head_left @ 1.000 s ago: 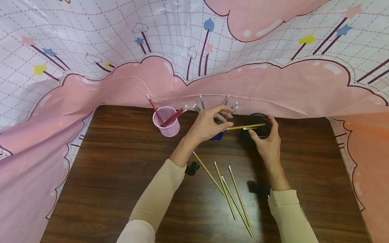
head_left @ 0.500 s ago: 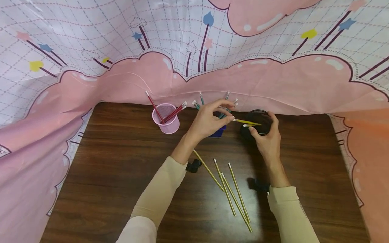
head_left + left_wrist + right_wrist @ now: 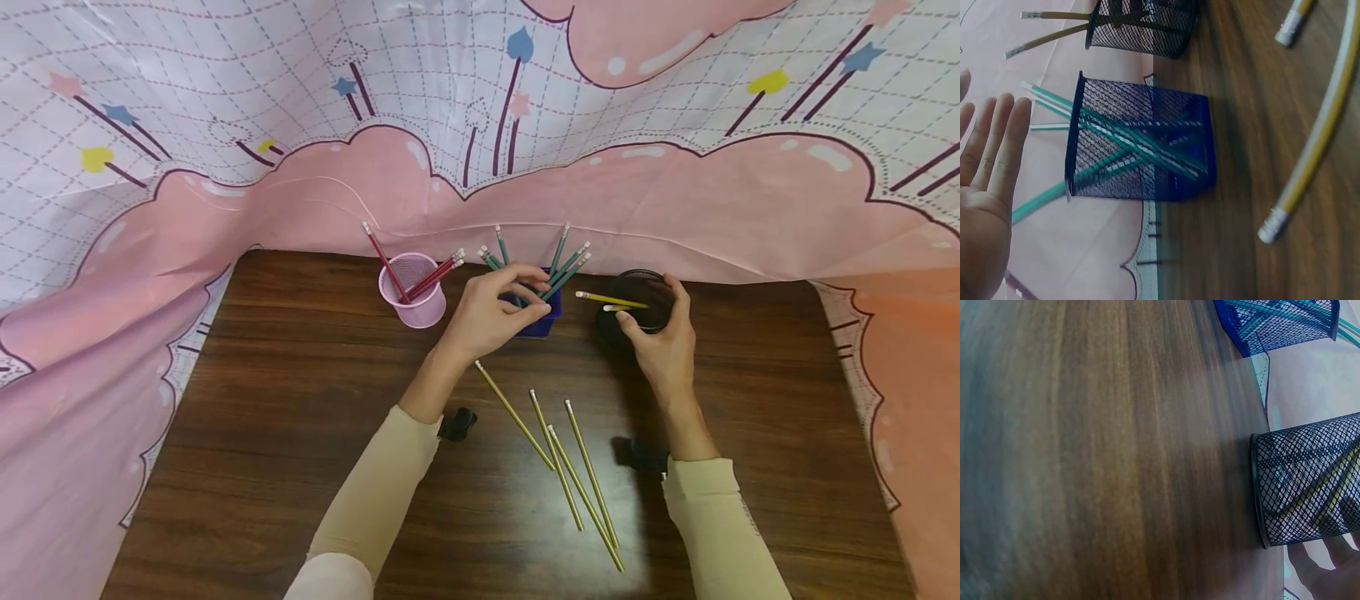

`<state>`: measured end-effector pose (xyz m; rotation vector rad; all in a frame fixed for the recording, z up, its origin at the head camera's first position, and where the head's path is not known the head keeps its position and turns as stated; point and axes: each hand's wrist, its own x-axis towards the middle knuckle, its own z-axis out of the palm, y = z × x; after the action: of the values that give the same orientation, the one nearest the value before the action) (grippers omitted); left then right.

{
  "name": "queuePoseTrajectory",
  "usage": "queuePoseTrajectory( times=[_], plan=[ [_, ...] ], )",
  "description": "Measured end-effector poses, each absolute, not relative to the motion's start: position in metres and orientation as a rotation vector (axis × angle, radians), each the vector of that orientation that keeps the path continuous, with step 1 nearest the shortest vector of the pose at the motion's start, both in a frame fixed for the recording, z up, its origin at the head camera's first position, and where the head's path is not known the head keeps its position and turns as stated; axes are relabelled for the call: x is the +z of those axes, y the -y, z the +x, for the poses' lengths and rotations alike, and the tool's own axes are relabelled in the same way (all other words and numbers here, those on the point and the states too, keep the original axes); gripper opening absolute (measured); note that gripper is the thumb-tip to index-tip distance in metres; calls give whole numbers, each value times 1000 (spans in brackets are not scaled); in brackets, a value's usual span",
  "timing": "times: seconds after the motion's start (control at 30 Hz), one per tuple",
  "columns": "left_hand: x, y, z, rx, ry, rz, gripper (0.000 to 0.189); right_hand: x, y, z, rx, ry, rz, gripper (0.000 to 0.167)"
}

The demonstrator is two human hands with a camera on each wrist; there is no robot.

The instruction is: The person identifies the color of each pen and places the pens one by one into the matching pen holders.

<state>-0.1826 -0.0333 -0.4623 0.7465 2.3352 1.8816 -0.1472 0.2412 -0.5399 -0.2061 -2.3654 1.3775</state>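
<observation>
My right hand (image 3: 666, 350) grips the side of a round black mesh pencil cup (image 3: 647, 282), thumb in front and fingers behind. Two yellow pencils (image 3: 611, 299) lean in that cup, their eraser ends sticking out to the left; the right wrist view shows them through the mesh (image 3: 1304, 481). My left hand (image 3: 491, 312) holds nothing and hovers in front of a blue mesh pencil cup (image 3: 542, 325), partly covering it. In the left wrist view the hand's fingers (image 3: 1002, 144) stretch out beside the blue cup (image 3: 1141, 137), which holds several green pencils (image 3: 1141, 147).
A pink mesh cup (image 3: 422, 313) with several red pencils (image 3: 435, 277) stands back left. Several yellow pencils (image 3: 581, 492) lie loose on the wooden table (image 3: 300, 400) between the forearms. A patterned cloth (image 3: 675, 200) hangs along the table's back and sides.
My left hand has let go of a yellow pencil, which now leans in the black cup, and has drawn back to the left. My right hand keeps holding the cup.
</observation>
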Motion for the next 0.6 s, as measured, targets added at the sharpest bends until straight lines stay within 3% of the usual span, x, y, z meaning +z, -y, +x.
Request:
queuePoseTrajectory(
  times=[0.6],
  plan=[
    [-461, 68, -151, 1936, -2303, 744, 26, -539, -240, -147, 1378, 2368, -219, 80]
  ],
)
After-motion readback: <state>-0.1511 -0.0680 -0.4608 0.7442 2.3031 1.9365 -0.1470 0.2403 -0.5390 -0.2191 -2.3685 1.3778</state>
